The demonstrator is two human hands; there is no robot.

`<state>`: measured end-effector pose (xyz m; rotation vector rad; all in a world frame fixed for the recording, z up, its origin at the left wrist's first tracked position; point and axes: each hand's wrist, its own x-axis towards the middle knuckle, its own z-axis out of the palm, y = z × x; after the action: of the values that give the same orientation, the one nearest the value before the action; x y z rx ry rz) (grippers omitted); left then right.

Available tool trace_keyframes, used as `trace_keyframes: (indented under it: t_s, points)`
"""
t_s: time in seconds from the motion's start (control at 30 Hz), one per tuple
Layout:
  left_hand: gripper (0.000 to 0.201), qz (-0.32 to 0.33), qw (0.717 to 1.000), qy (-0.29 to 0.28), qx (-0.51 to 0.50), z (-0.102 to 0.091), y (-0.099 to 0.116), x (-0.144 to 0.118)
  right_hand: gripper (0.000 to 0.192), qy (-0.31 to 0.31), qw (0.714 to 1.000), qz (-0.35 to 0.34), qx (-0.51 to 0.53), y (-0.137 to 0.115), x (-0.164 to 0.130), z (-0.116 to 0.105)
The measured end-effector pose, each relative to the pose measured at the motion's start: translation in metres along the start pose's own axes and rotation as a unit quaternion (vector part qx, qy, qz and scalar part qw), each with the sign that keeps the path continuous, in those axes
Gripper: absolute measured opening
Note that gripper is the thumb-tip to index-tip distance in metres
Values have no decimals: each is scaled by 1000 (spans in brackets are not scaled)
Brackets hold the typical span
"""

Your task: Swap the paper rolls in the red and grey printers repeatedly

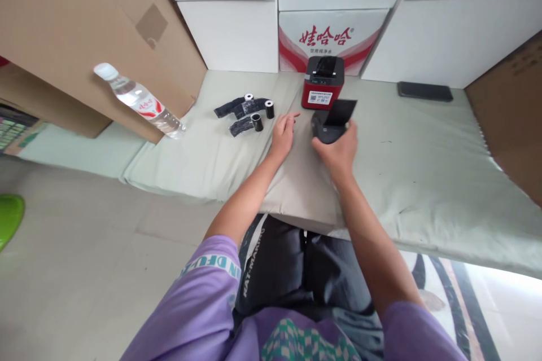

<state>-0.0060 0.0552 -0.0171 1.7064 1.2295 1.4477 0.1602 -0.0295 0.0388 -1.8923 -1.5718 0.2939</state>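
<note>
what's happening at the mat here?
A seated person's right hand grips a black device with its lid flipped open, on the pale mat. The left hand rests open beside it, holding nothing. A red printer stands just behind; three black rolls lie to the left, a water bottle beyond them.

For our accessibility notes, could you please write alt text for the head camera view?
A person's right hand grips a small black printer with its lid raised, while the left hand rests open on the pale green padded mat. Nearby lie black ribbon rolls, a red label printer and a clear plastic water bottle.
</note>
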Motion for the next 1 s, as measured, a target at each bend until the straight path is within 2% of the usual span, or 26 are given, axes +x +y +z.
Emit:
trace_keyframes:
  t_s: [0.07,0.13,0.23,0.37,0.47,0.57,0.67,0.77,0.87,0.93,1.0]
  points:
    - [71,-8,1000,0,0,2,-2,2,101,105,992,68,-7,17,20,-18]
    - [68,-17,1000,0,-3,4,-4,4,97,150,980,127,-24,33,44,-32]
    - [64,-21,1000,-5,-3,5,-4,4,95,156,971,175,-42,51,85,-35]
    - [61,-21,1000,-14,0,5,-2,3,99,163,967,195,-30,64,126,-12]
    - [58,-24,1000,-12,-5,5,-2,4,91,156,966,203,-28,65,141,4]
    - [55,-31,999,-15,-4,4,-1,2,87,160,965,202,-48,62,142,8]
    - [52,-31,999,-18,5,1,1,-5,78,191,963,172,-77,56,135,2]
    - [51,-22,1000,7,18,2,3,2,61,198,978,53,-48,52,133,-2]
    - [45,-27,998,47,-21,19,4,40,61,139,986,-52,70,50,139,7]
    - [43,-59,993,51,-94,39,5,79,72,95,983,-71,140,49,145,18]
    - [50,-121,980,33,-156,61,7,117,84,47,981,-75,174,47,148,29]
